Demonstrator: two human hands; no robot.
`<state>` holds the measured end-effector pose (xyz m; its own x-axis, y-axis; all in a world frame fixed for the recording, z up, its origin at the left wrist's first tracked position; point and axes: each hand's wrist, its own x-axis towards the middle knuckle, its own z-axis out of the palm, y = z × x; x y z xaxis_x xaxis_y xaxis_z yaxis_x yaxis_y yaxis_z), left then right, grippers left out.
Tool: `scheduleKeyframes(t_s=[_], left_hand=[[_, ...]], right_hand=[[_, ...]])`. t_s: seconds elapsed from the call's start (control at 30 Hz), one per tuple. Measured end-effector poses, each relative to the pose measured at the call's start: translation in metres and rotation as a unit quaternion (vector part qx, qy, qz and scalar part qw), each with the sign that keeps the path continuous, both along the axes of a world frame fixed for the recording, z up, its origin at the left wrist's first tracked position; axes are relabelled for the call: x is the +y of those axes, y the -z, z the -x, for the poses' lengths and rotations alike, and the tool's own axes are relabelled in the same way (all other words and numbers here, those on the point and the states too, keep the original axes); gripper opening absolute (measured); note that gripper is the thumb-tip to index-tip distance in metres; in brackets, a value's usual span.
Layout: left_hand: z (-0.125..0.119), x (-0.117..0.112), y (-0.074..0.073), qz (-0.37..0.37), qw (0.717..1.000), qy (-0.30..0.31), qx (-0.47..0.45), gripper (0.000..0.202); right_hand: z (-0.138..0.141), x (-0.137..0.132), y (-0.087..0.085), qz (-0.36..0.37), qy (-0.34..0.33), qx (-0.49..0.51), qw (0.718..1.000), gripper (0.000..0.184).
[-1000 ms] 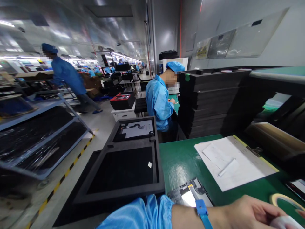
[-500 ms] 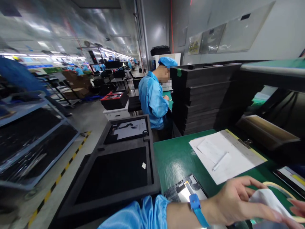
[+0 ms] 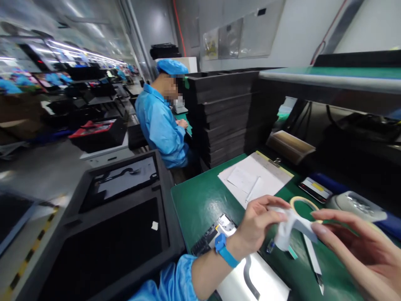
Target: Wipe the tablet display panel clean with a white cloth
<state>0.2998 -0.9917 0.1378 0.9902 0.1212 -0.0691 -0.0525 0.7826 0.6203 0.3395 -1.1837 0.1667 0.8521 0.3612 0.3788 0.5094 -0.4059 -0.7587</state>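
Note:
My left hand (image 3: 258,221), with a blue wrist strap (image 3: 224,251) below it, pinches one end of a crumpled white wipe (image 3: 286,234). At the wipe's other end is my right hand (image 3: 360,246), thumb and forefinger gripping its edge. Beneath my left forearm lies an opened flat device (image 3: 266,280) with a shiny metal plate, a dark curved strip and black parts at its far end. A utility knife (image 3: 312,259) with its blade out rests on the green mat (image 3: 200,205) below the wipe. Close by is a small green-and-white strip (image 3: 293,252).
A black foam tray (image 3: 175,234) stands at the left. Ahead are a clipboard with papers (image 3: 272,177), a pen (image 3: 253,189) and a tape roll (image 3: 293,202). Stacked foam trays (image 3: 225,113) rise at the back, beside a seated co-worker (image 3: 163,121) in blue.
My view has swung right and down. Both hands have come further into view with the wipe raised between them, and the knife and tape roll now show more fully.

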Motion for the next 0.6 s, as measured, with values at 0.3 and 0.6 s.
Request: scheduleKeyframes(t_s=[0.3, 0.6], left_hand=[[0.004, 0.003, 0.006, -0.013, 1.000, 0.002, 0.021, 0.033], [0.007, 0.008, 0.007, -0.028, 0.999, 0.014, 0.036, 0.034]], right_hand=[[0.019, 0.024, -0.012, -0.017, -0.001, -0.013, 1.000, 0.052], [0.018, 0.022, -0.007, 0.027, -0.034, -0.056, 0.997, 0.041]])
